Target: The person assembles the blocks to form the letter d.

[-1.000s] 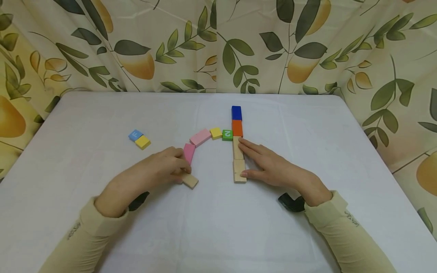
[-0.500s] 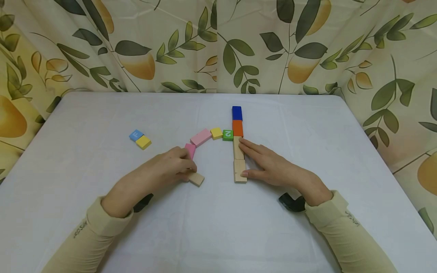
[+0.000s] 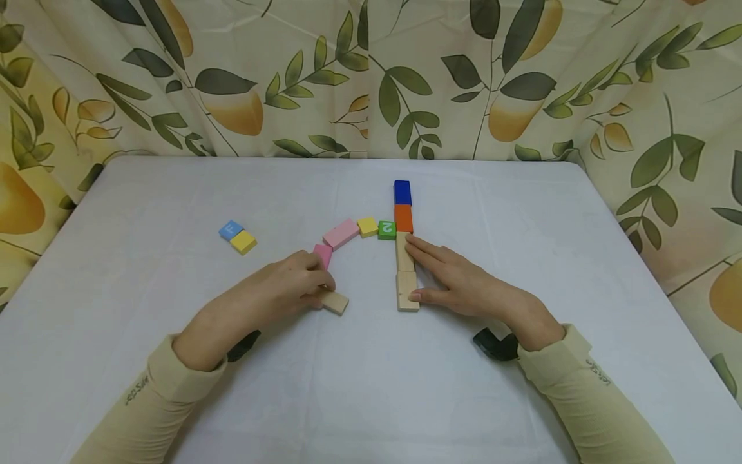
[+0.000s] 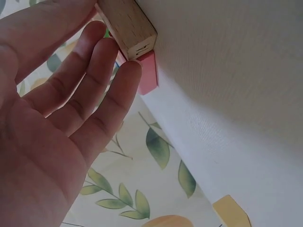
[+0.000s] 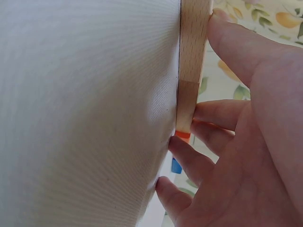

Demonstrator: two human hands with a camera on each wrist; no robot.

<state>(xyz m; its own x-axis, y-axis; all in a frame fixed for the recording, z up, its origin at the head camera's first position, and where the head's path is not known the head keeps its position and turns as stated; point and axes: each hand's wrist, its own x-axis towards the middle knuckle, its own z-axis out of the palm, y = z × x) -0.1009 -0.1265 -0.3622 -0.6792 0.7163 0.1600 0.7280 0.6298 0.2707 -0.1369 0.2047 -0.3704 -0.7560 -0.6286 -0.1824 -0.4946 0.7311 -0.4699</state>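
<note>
My left hand (image 3: 278,283) pinches a short plain wooden block (image 3: 335,303) flat on the table, fingertips at its left end. In the left wrist view that wooden block (image 4: 130,28) meets a darker pink block (image 4: 148,73), which my fingers partly cover from above. My right hand (image 3: 464,283) lies with extended fingers along the right side of two wooden blocks placed end to end. Its index fingertip touches the upper wooden block (image 3: 404,248), and its thumb touches the lower wooden block (image 3: 408,290).
An orange block (image 3: 403,218) and a dark blue block (image 3: 402,192) continue the straight column. A green block (image 3: 386,230) marked 2, a yellow block (image 3: 368,227) and a light pink block (image 3: 341,234) curve leftward from it. A blue letter block (image 3: 230,229) touches another yellow block (image 3: 243,243).
My left hand has slid the wooden block a little to the right, below the darker pink block, then stayed nearly still. The right hand has not moved.
</note>
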